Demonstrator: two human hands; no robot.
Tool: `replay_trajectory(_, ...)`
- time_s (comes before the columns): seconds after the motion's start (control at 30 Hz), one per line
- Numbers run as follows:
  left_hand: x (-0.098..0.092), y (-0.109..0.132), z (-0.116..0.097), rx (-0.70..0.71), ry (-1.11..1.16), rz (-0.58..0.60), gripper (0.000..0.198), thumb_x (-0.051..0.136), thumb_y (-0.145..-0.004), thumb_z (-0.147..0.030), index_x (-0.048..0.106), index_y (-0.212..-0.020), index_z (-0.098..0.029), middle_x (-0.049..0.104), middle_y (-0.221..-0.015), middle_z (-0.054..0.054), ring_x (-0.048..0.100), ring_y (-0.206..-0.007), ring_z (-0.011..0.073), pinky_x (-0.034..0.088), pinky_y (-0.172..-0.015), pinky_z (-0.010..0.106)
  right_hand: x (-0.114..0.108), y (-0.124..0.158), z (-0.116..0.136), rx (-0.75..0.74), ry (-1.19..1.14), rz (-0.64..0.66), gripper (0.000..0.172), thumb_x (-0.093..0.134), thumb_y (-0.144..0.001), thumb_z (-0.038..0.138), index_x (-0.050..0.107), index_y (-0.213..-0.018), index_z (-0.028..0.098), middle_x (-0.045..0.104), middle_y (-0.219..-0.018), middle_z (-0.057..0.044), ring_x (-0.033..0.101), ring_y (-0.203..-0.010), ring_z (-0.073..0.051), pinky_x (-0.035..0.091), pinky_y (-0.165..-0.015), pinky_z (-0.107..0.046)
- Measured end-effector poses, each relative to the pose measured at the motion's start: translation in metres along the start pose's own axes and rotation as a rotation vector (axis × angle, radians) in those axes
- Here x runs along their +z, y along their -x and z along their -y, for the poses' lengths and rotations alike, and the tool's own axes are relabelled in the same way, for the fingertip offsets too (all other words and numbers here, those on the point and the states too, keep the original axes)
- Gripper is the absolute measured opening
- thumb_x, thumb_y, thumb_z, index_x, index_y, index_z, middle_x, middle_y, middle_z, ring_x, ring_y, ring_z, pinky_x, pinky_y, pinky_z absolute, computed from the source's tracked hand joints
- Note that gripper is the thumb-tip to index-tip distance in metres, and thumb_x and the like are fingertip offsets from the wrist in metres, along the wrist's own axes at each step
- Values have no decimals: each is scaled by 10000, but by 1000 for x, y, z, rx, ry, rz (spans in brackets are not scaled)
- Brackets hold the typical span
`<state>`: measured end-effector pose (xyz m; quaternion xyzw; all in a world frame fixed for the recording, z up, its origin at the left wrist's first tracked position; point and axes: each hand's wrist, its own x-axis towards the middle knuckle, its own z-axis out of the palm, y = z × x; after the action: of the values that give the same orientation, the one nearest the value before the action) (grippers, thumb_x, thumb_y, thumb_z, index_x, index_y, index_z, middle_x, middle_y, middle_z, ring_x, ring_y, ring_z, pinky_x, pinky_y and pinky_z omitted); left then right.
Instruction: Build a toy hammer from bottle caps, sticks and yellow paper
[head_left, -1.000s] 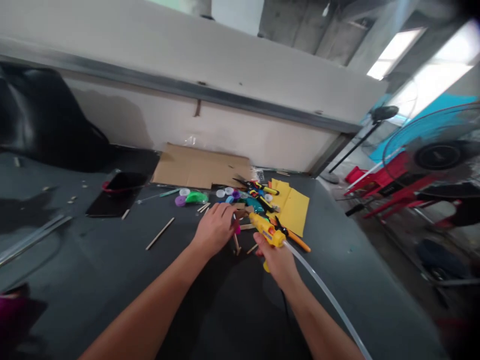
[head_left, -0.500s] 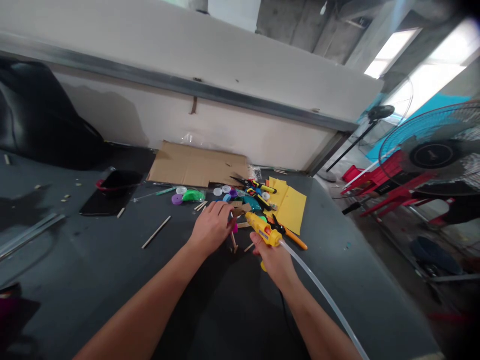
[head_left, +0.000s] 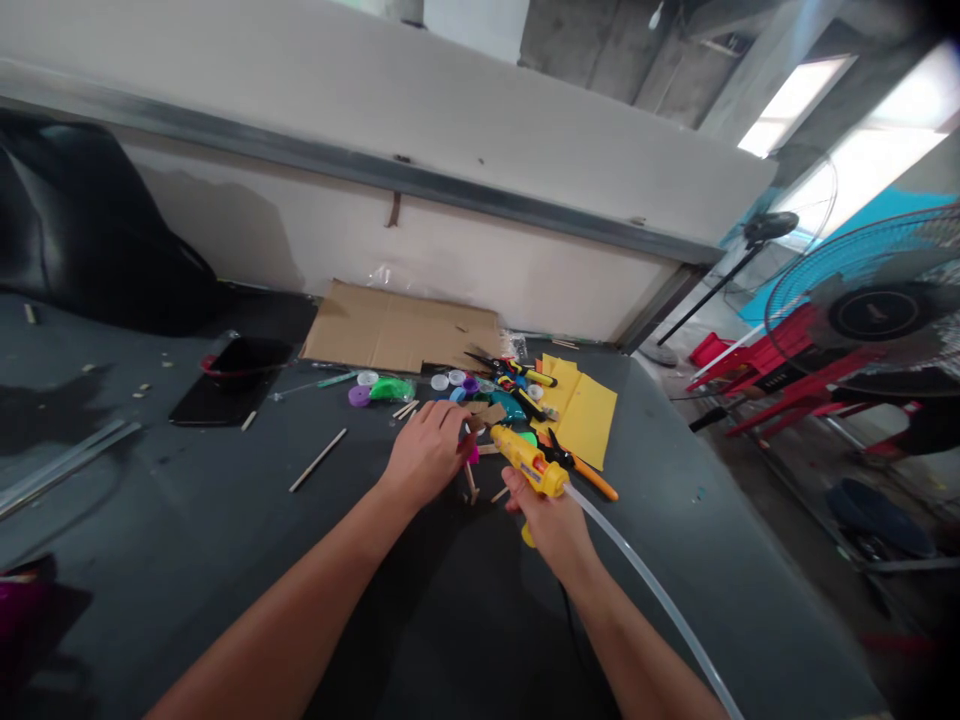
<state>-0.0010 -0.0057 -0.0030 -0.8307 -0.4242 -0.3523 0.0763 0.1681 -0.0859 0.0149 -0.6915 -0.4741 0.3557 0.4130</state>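
Observation:
A yellow hot glue gun (head_left: 529,459) is gripped in my right hand (head_left: 553,520), its nozzle pointing up and left. A long clear glue stick (head_left: 651,577) trails out of its back toward the lower right. My left hand (head_left: 424,447) is closed by the nozzle, with its fingertips pinching a small brown cardboard piece (head_left: 491,414); the fingers partly cover it. Just below those fingertips are a pink bit (head_left: 473,455) and a short wooden stick (head_left: 470,483). Whether the nozzle touches the cardboard, I cannot tell.
Behind my hands lie a cardboard sheet (head_left: 397,328), bottle caps (head_left: 360,396), pliers (head_left: 534,376), orange-handled cutters (head_left: 592,478) and yellow paper (head_left: 585,410). A phone (head_left: 214,398) and a loose stick (head_left: 319,460) are leftward. A fan (head_left: 874,310) stands right, beyond the table.
The cardboard piece at my left fingertips has tilted slightly, and a little more of it shows beside the nozzle. The whole view has shifted slightly; both hands keep nearly the same pose.

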Motion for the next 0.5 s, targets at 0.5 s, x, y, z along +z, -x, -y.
replay_trajectory(0.5, 2, 2, 1, -23, -1, -42, 144, 578, -838, -212, 562, -971, -162, 635, -945, 92, 600, -904, 231, 518, -820, 390, -10, -5, 5, 303, -896, 255, 371, 751, -675, 501, 631, -705, 152, 641, -654, -11, 601, -593, -126, 499, -541, -230)
